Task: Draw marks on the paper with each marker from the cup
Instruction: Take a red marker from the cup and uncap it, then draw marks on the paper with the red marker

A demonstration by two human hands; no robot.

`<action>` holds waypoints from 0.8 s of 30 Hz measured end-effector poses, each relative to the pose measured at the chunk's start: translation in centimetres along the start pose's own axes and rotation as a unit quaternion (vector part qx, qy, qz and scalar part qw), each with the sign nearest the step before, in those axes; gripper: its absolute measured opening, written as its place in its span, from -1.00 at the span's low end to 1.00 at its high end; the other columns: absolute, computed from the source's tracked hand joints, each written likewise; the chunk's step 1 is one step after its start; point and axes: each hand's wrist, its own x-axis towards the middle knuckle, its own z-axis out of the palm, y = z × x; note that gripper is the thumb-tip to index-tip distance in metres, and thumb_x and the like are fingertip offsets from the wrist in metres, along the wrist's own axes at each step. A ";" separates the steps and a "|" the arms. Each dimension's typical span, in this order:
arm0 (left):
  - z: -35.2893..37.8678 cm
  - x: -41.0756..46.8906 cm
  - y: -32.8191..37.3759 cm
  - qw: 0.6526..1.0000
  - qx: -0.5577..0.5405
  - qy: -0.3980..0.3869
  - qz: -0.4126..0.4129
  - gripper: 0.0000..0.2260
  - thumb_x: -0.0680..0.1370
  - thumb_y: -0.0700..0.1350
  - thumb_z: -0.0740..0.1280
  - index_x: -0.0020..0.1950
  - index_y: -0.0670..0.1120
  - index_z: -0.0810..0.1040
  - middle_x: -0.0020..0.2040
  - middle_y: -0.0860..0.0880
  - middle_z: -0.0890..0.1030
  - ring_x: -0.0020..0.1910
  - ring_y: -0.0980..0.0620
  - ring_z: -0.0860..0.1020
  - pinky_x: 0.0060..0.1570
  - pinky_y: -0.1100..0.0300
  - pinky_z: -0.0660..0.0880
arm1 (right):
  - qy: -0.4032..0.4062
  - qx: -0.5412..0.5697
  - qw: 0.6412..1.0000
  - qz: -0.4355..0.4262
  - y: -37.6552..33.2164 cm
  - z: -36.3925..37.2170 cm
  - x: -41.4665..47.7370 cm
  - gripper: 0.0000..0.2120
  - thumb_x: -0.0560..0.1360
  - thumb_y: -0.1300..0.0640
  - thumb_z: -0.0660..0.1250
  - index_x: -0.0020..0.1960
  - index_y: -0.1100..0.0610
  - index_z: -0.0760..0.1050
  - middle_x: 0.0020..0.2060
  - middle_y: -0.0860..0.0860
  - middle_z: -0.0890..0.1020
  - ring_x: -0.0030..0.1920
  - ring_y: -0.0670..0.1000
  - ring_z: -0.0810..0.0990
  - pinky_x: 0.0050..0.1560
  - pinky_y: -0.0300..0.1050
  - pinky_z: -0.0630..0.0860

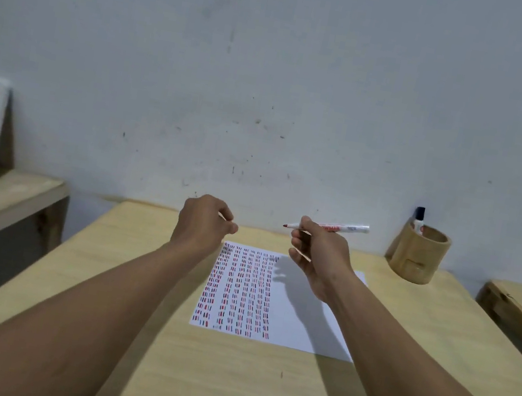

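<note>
- One uncapped red marker [330, 228] held in right grip [319, 256], pinched mid-barrel above paper [294, 321] on counter [222, 381].
- Left grip [203, 222] curled shut; contents unclear.
- Marker likely light, stiff, smooth: hold nearer the tip.
- Another marker [418, 219] stands in cup [419, 255].

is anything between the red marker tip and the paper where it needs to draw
Nothing visible. The uncapped red marker in the right hand is raised above the paper, whose right side is bare; the left hand is off to the left.

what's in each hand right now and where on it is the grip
The right hand holds an uncapped red marker near its tip end, above the paper. The left hand is closed; whether it holds the cap cannot be told.
</note>
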 end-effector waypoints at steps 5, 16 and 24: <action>1.0 -0.3 -3.0 0.996 0.083 0.018 0.002 -0.85 0.53 -0.22 0.39 0.05 -0.12 0.73 -0.08 -0.11 0.72 -0.12 -0.06 0.68 -0.08 0.14 0.59 | 0.010 -0.093 0.995 -0.015 1.7 -0.4 1.3 -0.83 0.59 0.15 0.35 -0.16 0.16 0.58 -0.29 0.06 0.57 -0.34 -0.04 0.53 -0.34 -0.20 0.57; 1.3 -1.2 -4.8 0.990 0.142 0.005 -0.003 -0.60 0.62 -0.02 0.29 0.46 -0.05 0.46 0.24 -0.10 0.66 0.21 -0.19 0.59 0.06 0.04 0.51 | 0.050 -0.298 0.946 -0.113 3.4 -0.7 3.8 -0.82 0.55 0.13 0.37 -0.03 0.25 0.64 -0.28 0.07 0.67 -0.36 -0.02 0.60 -0.39 -0.18 0.54; -0.2 -3.1 -7.5 0.924 0.342 -0.167 -0.016 -0.47 0.65 0.20 -0.14 0.63 0.16 0.05 0.65 -0.18 0.06 0.63 -0.20 -0.02 0.53 -0.26 -0.10 | 0.090 -0.374 0.912 -0.142 4.9 -0.9 4.8 -0.85 0.44 0.06 0.38 -0.18 0.15 0.59 -0.26 0.04 0.72 -0.14 0.13 0.71 -0.15 0.03 0.64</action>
